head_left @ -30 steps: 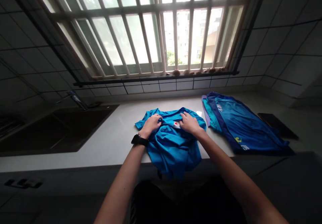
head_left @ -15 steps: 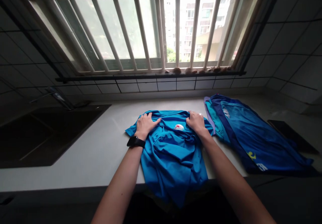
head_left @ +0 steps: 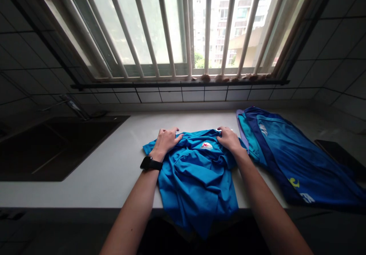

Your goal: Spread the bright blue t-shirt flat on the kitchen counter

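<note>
Blue shirt lies crumpled on the pale tabletop, its hem hanging over the near edge. Left hand and right hand each rest at a far corner, fingers curled and gripping the cloth. To do this well, I judge both hands should draw the shoulders apart evenly so wrinkles flatten. Folded darker blue garments lie just beside it on the right. Dark sink on the left looks empty, though it is shadowed
</note>
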`<state>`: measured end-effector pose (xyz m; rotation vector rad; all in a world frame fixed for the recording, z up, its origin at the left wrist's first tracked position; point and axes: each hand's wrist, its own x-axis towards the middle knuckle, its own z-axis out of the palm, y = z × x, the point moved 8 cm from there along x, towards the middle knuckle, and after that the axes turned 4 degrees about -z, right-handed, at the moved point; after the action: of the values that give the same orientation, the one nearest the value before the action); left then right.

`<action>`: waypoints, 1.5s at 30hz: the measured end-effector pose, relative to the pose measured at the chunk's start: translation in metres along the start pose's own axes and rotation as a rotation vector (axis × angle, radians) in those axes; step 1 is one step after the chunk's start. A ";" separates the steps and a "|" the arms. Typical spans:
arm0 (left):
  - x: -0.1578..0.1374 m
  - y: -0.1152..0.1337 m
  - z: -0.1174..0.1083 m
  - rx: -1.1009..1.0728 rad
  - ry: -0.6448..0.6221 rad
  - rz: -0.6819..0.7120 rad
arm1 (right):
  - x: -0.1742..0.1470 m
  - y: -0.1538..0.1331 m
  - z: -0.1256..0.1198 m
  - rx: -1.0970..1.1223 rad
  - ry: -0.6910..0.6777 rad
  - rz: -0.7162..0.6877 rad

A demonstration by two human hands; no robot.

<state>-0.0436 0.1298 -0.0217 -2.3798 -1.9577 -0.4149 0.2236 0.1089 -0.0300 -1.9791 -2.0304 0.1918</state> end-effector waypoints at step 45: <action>-0.022 -0.009 -0.046 -1.274 0.204 -0.042 | -0.054 -0.077 0.012 0.725 -0.702 -0.568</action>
<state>-0.0649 0.1013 0.0168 -2.5375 -1.8606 -2.3547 0.1473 0.0538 -0.0247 -0.9028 -2.3140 1.4016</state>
